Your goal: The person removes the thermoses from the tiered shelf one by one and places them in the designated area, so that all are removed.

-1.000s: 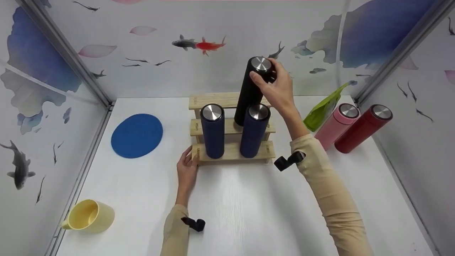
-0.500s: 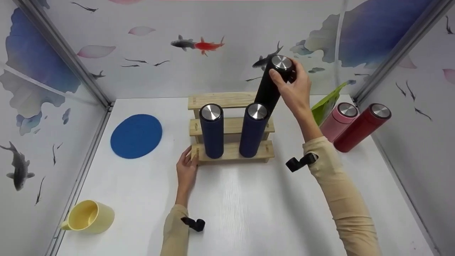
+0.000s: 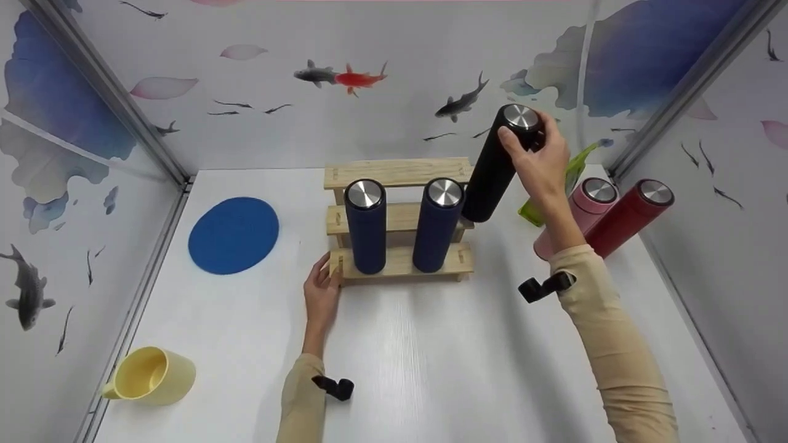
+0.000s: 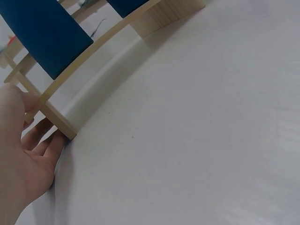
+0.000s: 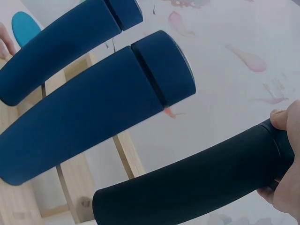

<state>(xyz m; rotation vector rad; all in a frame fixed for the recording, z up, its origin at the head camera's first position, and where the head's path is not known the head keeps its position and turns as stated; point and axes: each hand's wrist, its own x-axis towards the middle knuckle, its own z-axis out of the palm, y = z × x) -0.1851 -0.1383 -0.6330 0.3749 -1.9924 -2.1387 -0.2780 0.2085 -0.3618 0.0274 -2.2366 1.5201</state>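
Note:
My right hand (image 3: 545, 166) grips a black thermos (image 3: 492, 175) by its silver-topped lid. The thermos leans, its base beside the right end of a three-step wooden rack (image 3: 397, 174). On the rack's lowest step stand two dark blue thermoses, a left blue thermos (image 3: 368, 240) and a right blue thermos (image 3: 436, 237). My left hand (image 3: 321, 298) holds the front left end of that step; in the left wrist view its thumb lies on the board and its fingers curl by the leg. The right wrist view shows the black thermos (image 5: 197, 180) apart from the blue ones.
A pink thermos (image 3: 585, 212) and a red thermos (image 3: 631, 215) stand at the right, with a green packet (image 3: 530, 212) behind, partly hidden by my right hand. A blue round mat (image 3: 234, 235) lies left of the rack. The yellow mug (image 3: 157, 375) is at front left.
My right hand has carried the black thermos rightward, from over the rack's middle step to past its right end, and slightly lower over the last half second. The left hand stays put.

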